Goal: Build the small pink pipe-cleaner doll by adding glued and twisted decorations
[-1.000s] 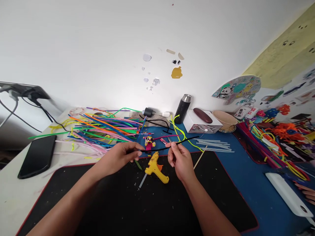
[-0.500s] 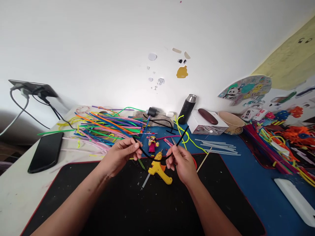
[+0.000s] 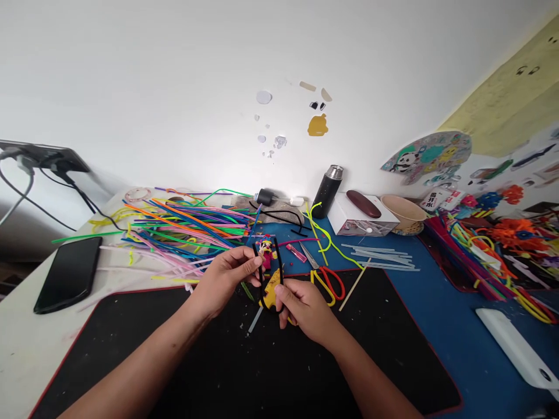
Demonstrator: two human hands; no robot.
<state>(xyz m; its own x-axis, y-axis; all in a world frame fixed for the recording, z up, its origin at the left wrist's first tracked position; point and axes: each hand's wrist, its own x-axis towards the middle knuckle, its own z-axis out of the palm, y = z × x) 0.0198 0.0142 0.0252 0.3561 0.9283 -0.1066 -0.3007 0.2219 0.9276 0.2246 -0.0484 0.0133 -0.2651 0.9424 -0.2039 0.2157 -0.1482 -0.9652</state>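
Between both hands a black pipe cleaner (image 3: 280,256) is bent into a U, its two ends pointing up. My left hand (image 3: 233,273) pinches its left side between thumb and fingers. Lower on the other side, my right hand (image 3: 301,302) grips it the same way. Behind the U lies a yellow glue gun (image 3: 271,286), partly covered by my right hand, with a clear glue stick (image 3: 255,321) poking out of its back. A small figure in pink clothing (image 3: 267,263) stands just beyond, partly hidden by the pipe cleaner.
Scissors with red and yellow handles (image 3: 334,284) lie right of my hands. Colourful pipe cleaners (image 3: 187,224) are heaped at the left, near a black phone (image 3: 69,274). Behind stand a black flask (image 3: 327,192) and a white box (image 3: 360,218). Glue sticks (image 3: 379,257) lie at the right.
My hands have come closer together, bending the black pipe cleaner from a wide curve into a narrow U. The scissors' handles now show beside my right hand. The view has shifted slightly.
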